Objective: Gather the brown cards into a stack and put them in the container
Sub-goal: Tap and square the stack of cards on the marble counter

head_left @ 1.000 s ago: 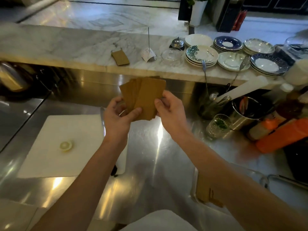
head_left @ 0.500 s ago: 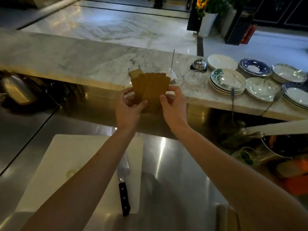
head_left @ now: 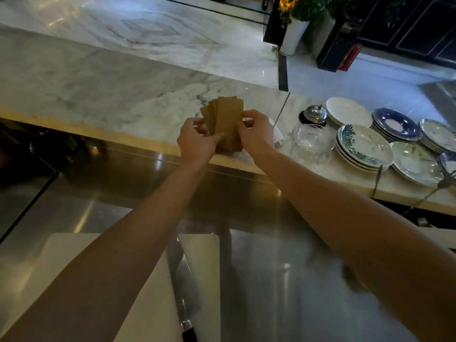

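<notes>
A bunch of brown cards [head_left: 226, 119], slightly fanned at the top, is held upright between both hands above the front edge of the marble counter [head_left: 103, 95]. My left hand [head_left: 197, 141] grips the cards from the left with the thumb across their lower front. My right hand [head_left: 256, 134] pinches their right edge with thumb and fingers. Whether any cards lie on the counter behind the held ones is hidden. No container for the cards can be made out.
To the right on the counter stand a clear glass dish [head_left: 312, 139], a metal bell [head_left: 315, 114] and several stacks of plates [head_left: 365, 146]. Below, on the steel worktop [head_left: 283, 280], lie a white cutting board [head_left: 197, 267] and a knife [head_left: 183, 299].
Both hands have carried the cards forward and up, from over the steel worktop to the marble counter's edge. The fan has been squeezed narrower. The view has tilted toward the counter.
</notes>
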